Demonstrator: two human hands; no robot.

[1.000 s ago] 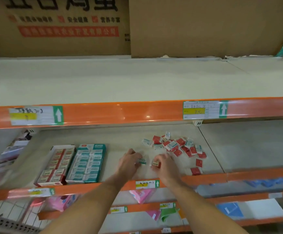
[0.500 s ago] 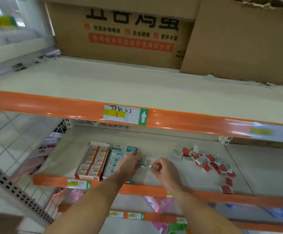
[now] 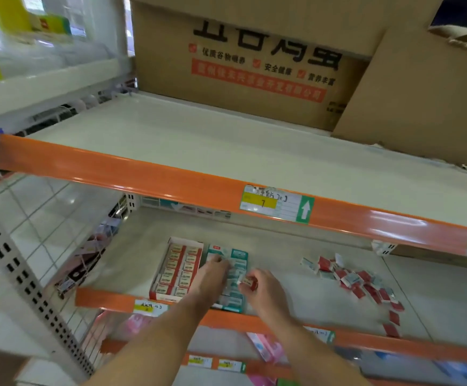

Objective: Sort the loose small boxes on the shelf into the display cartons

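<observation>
Red box pinched in right hand, left hand seemingly on teal carton

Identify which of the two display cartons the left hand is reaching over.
The teal display carton: the left hand lies over it, while the red display carton sits uncovered to its left.

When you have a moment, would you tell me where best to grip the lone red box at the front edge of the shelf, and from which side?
Probably pinch the red box across its two long edges, coming down from above: it lies flat on the shelf, apart from the pile, with both sides free.
</observation>
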